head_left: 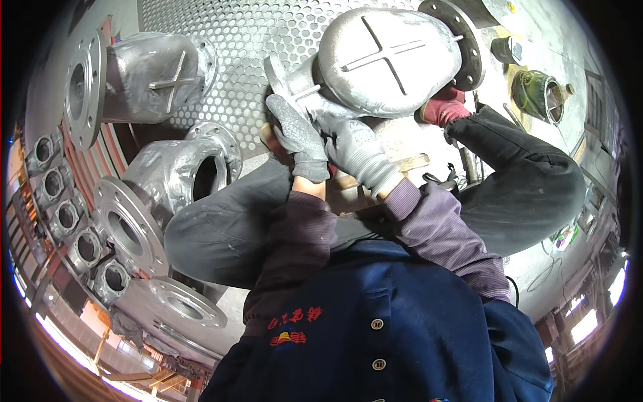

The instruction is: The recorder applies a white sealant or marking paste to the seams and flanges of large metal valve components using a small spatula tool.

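Note:
Directly ahead of me lies a large grey metal valve body (382, 60), a bulbous casting with a raised cross on its rounded face. Its smaller flanged neck (301, 84) points toward the left. Just on my side of that neck, my left hand (298, 134), in a grey knit glove, is closed with its fingers together. My right hand (358, 151), also gloved, is beside it with bent fingers against the casting's near side. The two hands almost meet, and whatever lies between them is hidden.
Two more flanged castings stand at left, one with a cross (144, 77) and one with an opening (164, 171). Several small ring-ended castings (87, 244) line the far left. A wooden piece (412, 162) lies between my legs. A green container (536, 97) stands at right.

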